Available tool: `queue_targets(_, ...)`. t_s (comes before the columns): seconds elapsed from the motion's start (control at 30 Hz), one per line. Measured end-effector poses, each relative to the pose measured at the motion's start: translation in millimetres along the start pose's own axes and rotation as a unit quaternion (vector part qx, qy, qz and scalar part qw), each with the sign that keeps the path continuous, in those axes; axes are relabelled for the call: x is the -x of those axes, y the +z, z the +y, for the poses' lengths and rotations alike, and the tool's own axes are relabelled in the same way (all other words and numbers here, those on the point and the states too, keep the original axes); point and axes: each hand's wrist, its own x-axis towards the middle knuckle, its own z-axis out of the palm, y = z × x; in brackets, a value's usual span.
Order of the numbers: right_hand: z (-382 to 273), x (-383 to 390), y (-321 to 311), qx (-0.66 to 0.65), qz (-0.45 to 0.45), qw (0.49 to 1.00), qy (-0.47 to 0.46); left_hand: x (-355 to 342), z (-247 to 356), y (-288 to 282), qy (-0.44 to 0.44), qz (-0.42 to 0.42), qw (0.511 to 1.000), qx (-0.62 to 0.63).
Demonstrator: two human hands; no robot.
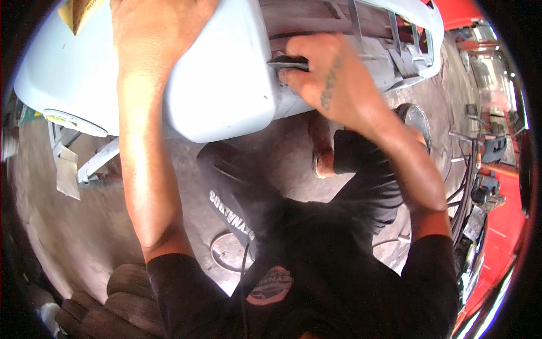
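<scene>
A pale blue car bumper [220, 85] spans the top of the view. My left hand [158, 28] is on or just over its left part, its fingertips cut off by the upper edge. My right hand [341, 85] is at the bumper's slatted grille opening [305, 20], with thumb and fingers closed on a dark, thin folded sheet [282, 62], perhaps abrasive paper, at the edge of the smooth panel. Part of a yellow sheet [76, 12] shows at the upper left.
Below the bumper are a metal stand [93, 164], my bent legs and the concrete floor [68, 237]. Dark tyres [121, 299] lie at lower left, a hose ring [217, 248] near my leg. Red bodywork [505, 220] with assorted tools and metal parts lines the right.
</scene>
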Motion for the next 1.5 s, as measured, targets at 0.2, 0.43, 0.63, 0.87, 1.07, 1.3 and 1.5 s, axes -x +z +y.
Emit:
queue_targets(0.2,-6.6,1.8,0.2,-0.053,-0.027,0.996,0.068,-1.5,-1.0,-1.1,-0.003,-0.011,1.0,0.007)
queue_targets(0.43,-2.0,5.0,-0.7,-0.059,-0.033,0.997,0.02,-2.9,-9.8,3.5,0.022,-0.006,1.0,0.004)
queue_targets(0.63,38.2,8.9,-20.8,0.033,-0.06,0.988,-0.139,4.4,8.4,-9.9,-0.018,0.0,1.0,0.004)
queue_targets(0.87,22.5,-8.1,11.5,-0.073,-0.024,0.984,-0.16,0.8,0.9,-9.8,-0.013,-0.008,1.0,0.02)
queue_targets(1.07,64.2,16.3,-23.5,-0.007,-0.053,0.988,-0.146,-1.9,4.9,-5.0,-0.032,-0.004,0.999,0.019)
queue_targets(1.3,56.0,0.7,-7.1,0.012,-0.03,0.975,-0.221,3.0,6.3,-8.0,0.005,0.014,1.0,0.019)
queue_targets(1.5,51.5,4.6,7.2,-0.046,0.012,0.983,-0.18,-0.1,2.4,-3.0,0.005,0.006,0.999,0.033)
